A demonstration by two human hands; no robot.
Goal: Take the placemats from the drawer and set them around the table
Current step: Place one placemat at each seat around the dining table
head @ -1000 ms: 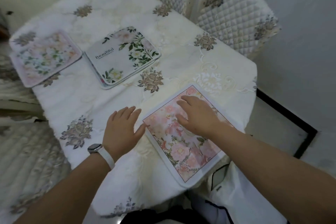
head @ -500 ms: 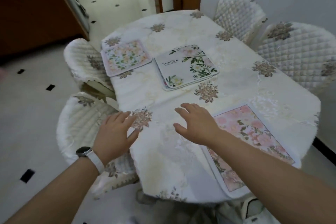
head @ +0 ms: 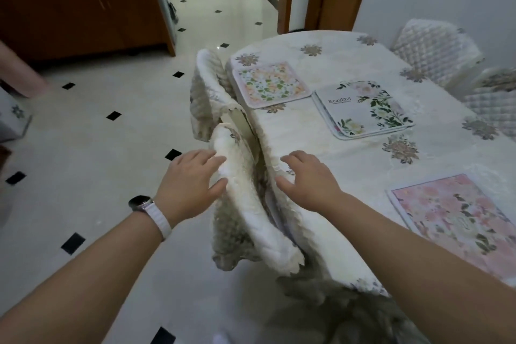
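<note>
both hands (head: 248, 179) (open) by chair (head: 245, 190), pink placemat (head: 458, 223) well right

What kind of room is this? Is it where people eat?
Probably yes: it looks like a home dining room. A long table wears a flowered cloth, quilted chair covers stand around it, and floral placemats lie at the seats. A tiled hallway leads off behind.

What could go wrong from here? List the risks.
1. The pink floral placemat overhangs the near table edge, so a passing arm may knock it off.
2. The left hand is on the quilted chair back, and pulling it could drag the draped tablecloth.
3. The stack under the "Beautiful" placemat remains unplaced, and neither hand holds one.
</note>
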